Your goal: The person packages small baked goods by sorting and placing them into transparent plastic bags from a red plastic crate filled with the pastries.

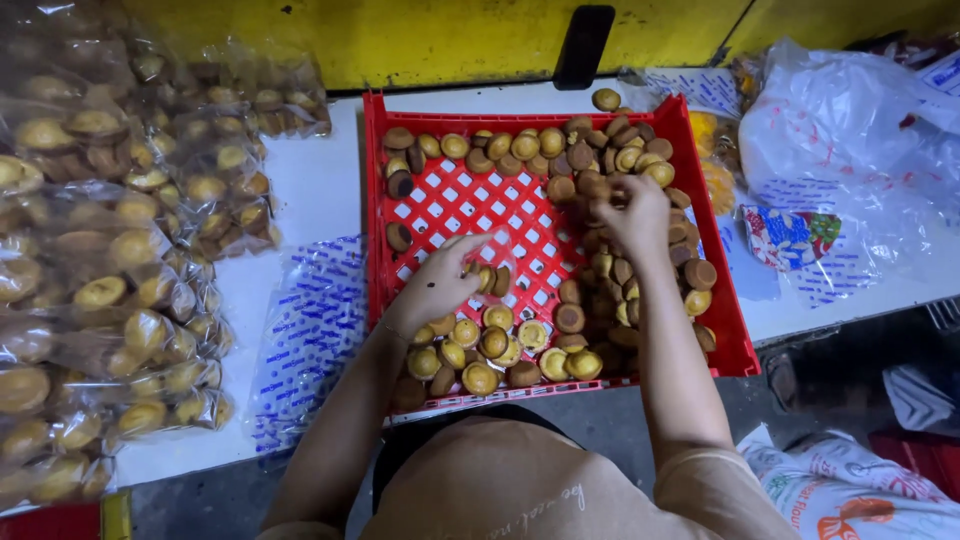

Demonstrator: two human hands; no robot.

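Observation:
A red plastic crate (455, 205) with a lattice floor lies on a white table (320, 180). Small round brown and yellow cakes (480, 345) lie along its far, right and near sides. My left hand (437, 282) holds a clear plastic bag (497, 262) over the crate's middle, with a few cakes (490, 279) inside it. My right hand (632, 212) reaches into the pile of cakes (610, 150) at the crate's right side, fingers closed around some of them.
Stacked clear bags filled with cakes (110, 260) cover the table's left side. Flat empty bags with blue print (310, 335) lie left of the crate. More plastic bags (850, 140) and a colourful packet (790, 235) lie to the right. A yellow wall (440, 35) stands behind.

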